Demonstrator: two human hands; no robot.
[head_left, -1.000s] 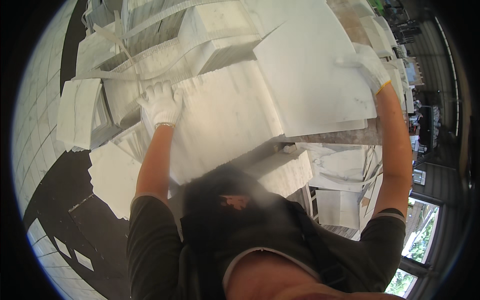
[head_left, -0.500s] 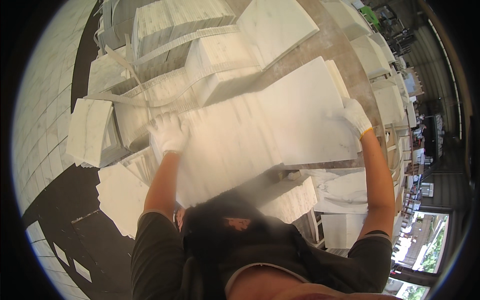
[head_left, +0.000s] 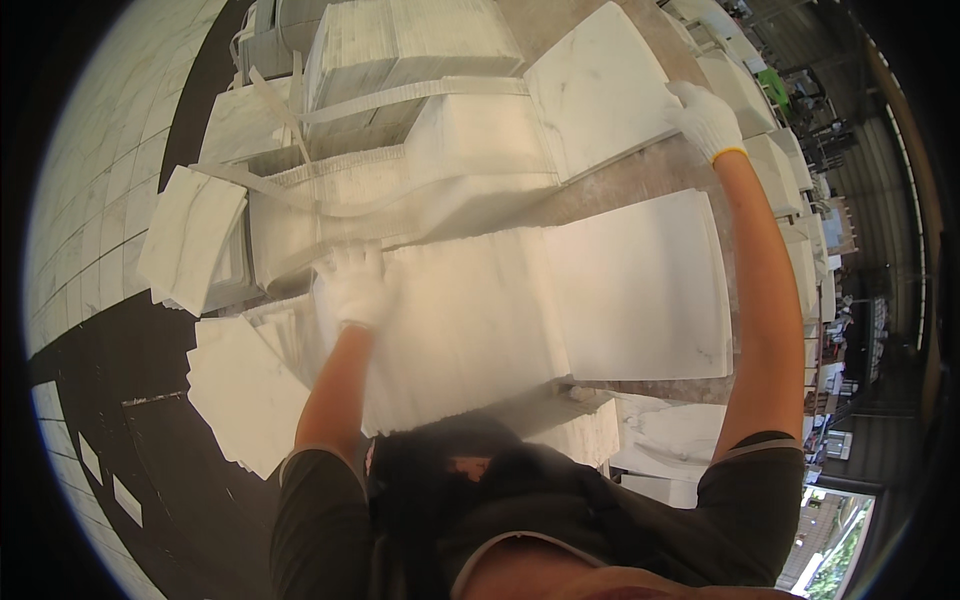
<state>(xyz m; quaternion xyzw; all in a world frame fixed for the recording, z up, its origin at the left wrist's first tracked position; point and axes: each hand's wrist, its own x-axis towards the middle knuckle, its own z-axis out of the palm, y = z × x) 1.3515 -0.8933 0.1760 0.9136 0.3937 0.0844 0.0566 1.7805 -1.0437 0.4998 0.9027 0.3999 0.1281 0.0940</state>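
- Tile stack, frame centre: white, faintly streaked, ragged-edged.
- Left hand: spread on the stack's left end, grip released.
- Right hand: at a smooth, grey-veined tile, upper right; cannot tell its grip.

Row of thin white tiles and two broad marble slabs.
The tiles are packed face to face, their edges forming a pale, faintly streaked surface. At the row's right end, a smooth white slab is seen with its broad face exposed. Beyond the row, towards its right and apart from it, a grey-veined slab is set at a slant.
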